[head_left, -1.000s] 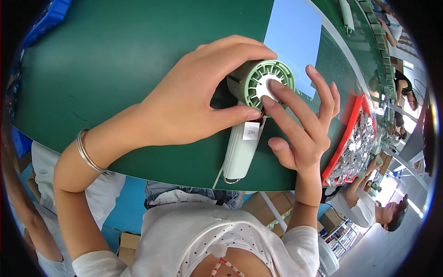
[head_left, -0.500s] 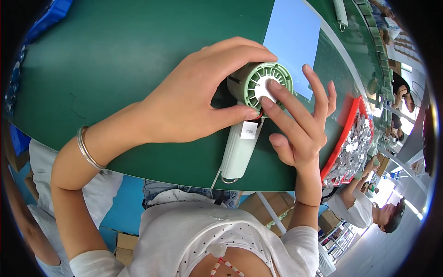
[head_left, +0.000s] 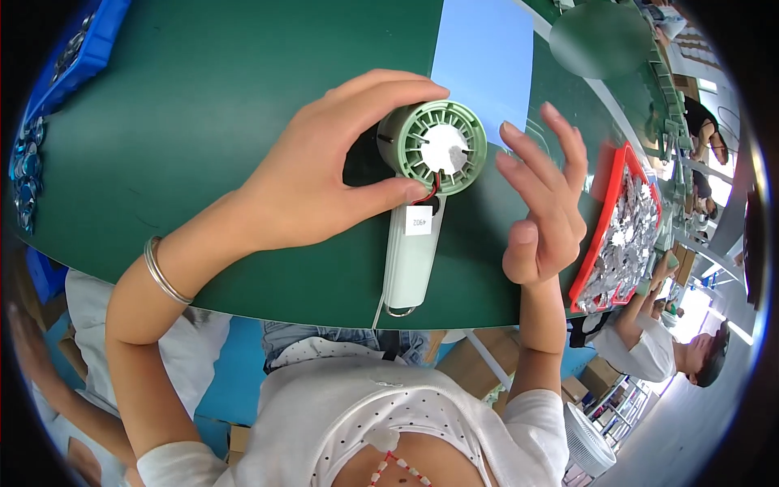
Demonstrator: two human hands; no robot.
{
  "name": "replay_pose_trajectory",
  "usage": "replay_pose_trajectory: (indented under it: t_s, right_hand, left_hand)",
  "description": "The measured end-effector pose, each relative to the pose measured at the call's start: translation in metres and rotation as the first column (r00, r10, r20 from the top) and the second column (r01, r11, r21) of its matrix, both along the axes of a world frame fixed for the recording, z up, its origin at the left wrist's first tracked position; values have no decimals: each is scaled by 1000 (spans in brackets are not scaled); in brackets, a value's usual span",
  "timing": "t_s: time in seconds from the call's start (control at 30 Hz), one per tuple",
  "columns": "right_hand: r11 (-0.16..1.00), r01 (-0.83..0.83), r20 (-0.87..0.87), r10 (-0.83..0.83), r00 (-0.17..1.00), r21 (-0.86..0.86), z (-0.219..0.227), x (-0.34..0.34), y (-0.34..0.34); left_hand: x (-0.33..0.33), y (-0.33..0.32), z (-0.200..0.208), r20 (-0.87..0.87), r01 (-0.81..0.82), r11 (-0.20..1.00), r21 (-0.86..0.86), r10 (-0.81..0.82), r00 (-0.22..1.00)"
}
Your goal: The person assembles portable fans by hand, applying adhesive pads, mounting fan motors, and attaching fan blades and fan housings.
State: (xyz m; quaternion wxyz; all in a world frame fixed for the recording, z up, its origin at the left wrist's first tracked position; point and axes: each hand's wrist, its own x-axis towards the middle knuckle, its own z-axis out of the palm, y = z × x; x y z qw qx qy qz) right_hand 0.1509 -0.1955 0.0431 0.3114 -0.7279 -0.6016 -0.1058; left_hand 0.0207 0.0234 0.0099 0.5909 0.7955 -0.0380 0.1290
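Note:
A green handheld fan (head_left: 413, 264) lies on the table with its pale handle toward me and its round ribbed head facing up. Between thumb and fingers my left hand (head_left: 324, 162) grips the side of that head. A white-silver disc (head_left: 444, 149) sits at the centre of the ribs, and red and dark wires run from it down toward the handle. A small white label (head_left: 419, 220) is on the handle's upper end. My right hand (head_left: 548, 203) hovers just right of the fan head, fingers apart and holding nothing.
A red tray (head_left: 614, 174) full of silver star-edged pieces stands at the right edge of the green table (head_left: 203, 97). Farther off lies a blue sheet (head_left: 483, 69). At the left are a blue bin (head_left: 88, 53) and a pile of shiny discs (head_left: 29, 174). Other people sit nearby.
My right hand's fingers have lifted off the disc and drawn away to the right, leaving the disc in full view. My left hand still holds the fan head.

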Motion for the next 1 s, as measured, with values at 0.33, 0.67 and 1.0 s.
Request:
replay_pose_trajectory:
  t_s: [0.33, 0.67, 1.0]
  right_hand:
    - [973, 79, 260, -20, 965, -219, 6, -19, 9]
    - [957, 68, 302, 21, 953, -281, 15, -16, 18]
    - [975, -35, 142, 68, 987, -221, 5, -2, 19]
  left_hand:
    - [2, 2, 0, 4, 13, 1000, -8, -13, 1000]
    - [1, -3, -4, 66, 13, 954, -301, 7, 998]
    - [-10, -9, 0, 542, -346, 787, 511, 17, 840]
